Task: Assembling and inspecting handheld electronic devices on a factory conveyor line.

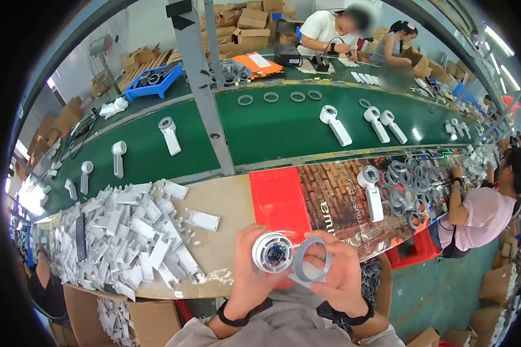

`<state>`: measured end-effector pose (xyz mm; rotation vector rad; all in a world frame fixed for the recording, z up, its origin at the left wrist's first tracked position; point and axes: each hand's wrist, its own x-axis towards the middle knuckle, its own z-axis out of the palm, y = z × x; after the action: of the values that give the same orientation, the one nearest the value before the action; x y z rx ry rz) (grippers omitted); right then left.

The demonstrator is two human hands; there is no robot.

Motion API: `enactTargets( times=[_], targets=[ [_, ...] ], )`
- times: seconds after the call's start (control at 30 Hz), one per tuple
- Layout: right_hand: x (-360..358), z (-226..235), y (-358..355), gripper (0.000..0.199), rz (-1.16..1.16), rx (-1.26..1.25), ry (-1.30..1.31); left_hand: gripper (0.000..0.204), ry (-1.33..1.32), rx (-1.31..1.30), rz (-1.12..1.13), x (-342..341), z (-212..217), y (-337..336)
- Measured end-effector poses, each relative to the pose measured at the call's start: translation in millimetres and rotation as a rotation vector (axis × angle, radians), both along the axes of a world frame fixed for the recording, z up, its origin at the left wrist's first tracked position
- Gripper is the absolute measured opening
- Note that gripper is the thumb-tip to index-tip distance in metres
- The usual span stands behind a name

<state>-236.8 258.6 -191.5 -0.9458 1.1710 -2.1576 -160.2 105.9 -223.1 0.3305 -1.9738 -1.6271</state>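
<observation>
In front of my body, my left hand (246, 280) grips a white handheld fan body by its round head (272, 253). The head faces up, its open middle showing a dark circuit board inside a white rim. Close beside it on the right, my right hand (344, 272) holds a grey ring (297, 266) between thumb and fingers, tilted toward the head. Ring and head are very near each other; whether they touch I cannot tell. A white piece shows below the ring, partly hidden by my fingers.
A heap of white plastic handle pieces (139, 231) covers the bench's left. On the right are a white fan body (374, 202) and many grey rings (400, 185). Beyond runs a green conveyor belt (272, 130) with fan bodies and rings. A metal post (205, 104) rises ahead. Co-workers sit nearby.
</observation>
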Motion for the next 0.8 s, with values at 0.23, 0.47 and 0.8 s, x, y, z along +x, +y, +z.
enactTargets(
  times=[0.23,0.47,0.8],
  targets=[
    [0,-18,-8,0.068,-0.111,-0.081,0.18,0.073,0.053,0.198,-0.001,7,-4,0],
    [5,-2,-2,0.069,-0.218,0.216,0.29,0.075,0.039,0.161,-0.018,6,-5,-1],
    [7,21,-1,0.069,-0.335,0.525,0.565,0.076,-0.057,0.318,-0.054,5,-3,-1]
  ],
)
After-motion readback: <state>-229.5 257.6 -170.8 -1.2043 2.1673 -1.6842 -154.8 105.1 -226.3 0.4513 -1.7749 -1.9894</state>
